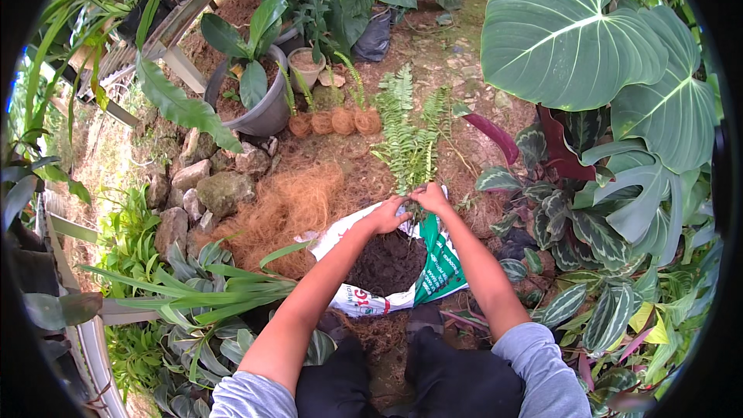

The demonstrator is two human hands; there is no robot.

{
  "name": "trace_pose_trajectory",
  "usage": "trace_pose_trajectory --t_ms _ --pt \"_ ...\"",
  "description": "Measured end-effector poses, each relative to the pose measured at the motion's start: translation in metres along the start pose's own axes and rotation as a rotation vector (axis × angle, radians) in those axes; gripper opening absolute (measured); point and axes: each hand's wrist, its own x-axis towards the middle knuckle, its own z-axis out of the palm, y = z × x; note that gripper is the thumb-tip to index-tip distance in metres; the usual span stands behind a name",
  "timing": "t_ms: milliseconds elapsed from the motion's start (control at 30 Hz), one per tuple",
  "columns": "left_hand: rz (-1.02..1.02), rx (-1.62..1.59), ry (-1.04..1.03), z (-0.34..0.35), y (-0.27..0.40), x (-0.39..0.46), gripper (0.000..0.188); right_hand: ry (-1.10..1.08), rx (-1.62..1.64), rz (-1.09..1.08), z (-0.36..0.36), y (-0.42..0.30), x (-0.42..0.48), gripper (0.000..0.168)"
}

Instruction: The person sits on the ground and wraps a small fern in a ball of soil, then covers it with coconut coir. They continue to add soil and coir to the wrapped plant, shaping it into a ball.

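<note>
A white and green plastic sack lies opened on the ground before me, with dark soil inside it. At its far edge my left hand reaches over the soil, thumb apart from the fingers. Its fingertips meet the base of a leafy fern; whether they grip it is unclear. My right hand is just beside it, fingers curled about the fern's lower stems. The fronds stretch away from me beyond both hands. Fern roots are largely hidden by the hands.
Loose coconut fibre is heaped left of the sack. Several fibre-wrapped balls with small ferns stand in a row beyond it. Rocks and a grey plant pot border the left. Broad-leaved plants crowd the right.
</note>
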Motion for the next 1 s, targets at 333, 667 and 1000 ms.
trace_pose_trajectory --t_ms 333,667,1000 --pt "-0.081 -0.099 0.404 -0.013 0.020 -0.011 0.041 0.001 0.518 0.173 -0.004 -0.029 -0.032 0.029" --pt "-0.043 -0.385 0.688 -0.032 0.032 -0.015 0.020 0.029 0.962 0.278 -0.023 -0.007 -0.051 0.025" --pt "-0.062 -0.553 0.675 -0.023 0.030 -0.008 0.022 -0.021 0.762 0.355 -0.037 -0.012 -0.058 0.033"
